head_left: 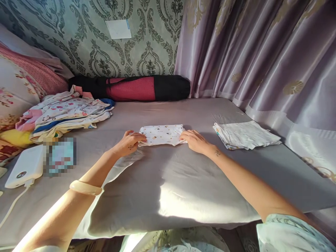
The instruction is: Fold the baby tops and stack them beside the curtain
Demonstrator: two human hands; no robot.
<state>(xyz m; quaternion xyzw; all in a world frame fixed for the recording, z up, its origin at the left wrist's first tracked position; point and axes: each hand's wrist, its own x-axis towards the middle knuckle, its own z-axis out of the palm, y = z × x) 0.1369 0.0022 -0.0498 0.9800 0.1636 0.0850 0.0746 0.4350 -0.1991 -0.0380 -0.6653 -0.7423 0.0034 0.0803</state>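
Observation:
A small white printed cloth (162, 134), folded into a rectangle, lies flat on the grey sheet (168, 182) in the middle of the bed. My left hand (129, 142) pinches its near left corner, fingers curled on the fabric. My right hand (194, 140) grips its right edge, fingers bent over the cloth. A pale bangle (85, 187) sits on my left forearm.
A folded stack of white cloths (245, 135) lies to the right. A heap of unfolded patterned clothes (63, 114) is at the left, a red-black rolled bag (131, 88) along the wall, a white power bank (25, 166) with cable at near left. Curtains (262, 52) hang along the right.

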